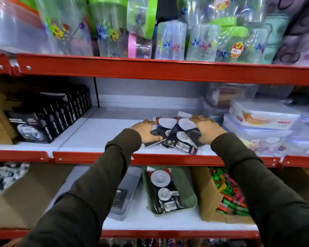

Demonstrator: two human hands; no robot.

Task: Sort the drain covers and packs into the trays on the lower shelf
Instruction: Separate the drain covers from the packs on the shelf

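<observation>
Several dark packs (175,134) printed with white discs lie in a loose heap on the middle shelf. My left hand (146,131) rests on the heap's left side, fingers curled over one pack. My right hand (208,129) grips a perforated metal drain cover (194,135) at the heap's right side. On the lower shelf a green tray (189,193) holds one pack (165,189). Left of it, a grey tray (130,196) holds one perforated drain cover (119,198), partly hidden by my left sleeve.
Red shelf beams (150,70) frame each level. Black boxes (61,114) stand at the middle shelf's left, clear lidded containers (262,120) at its right. A cardboard box of coloured plastic pieces (228,191) sits right of the green tray. Floral plastic jugs (169,40) fill the top shelf.
</observation>
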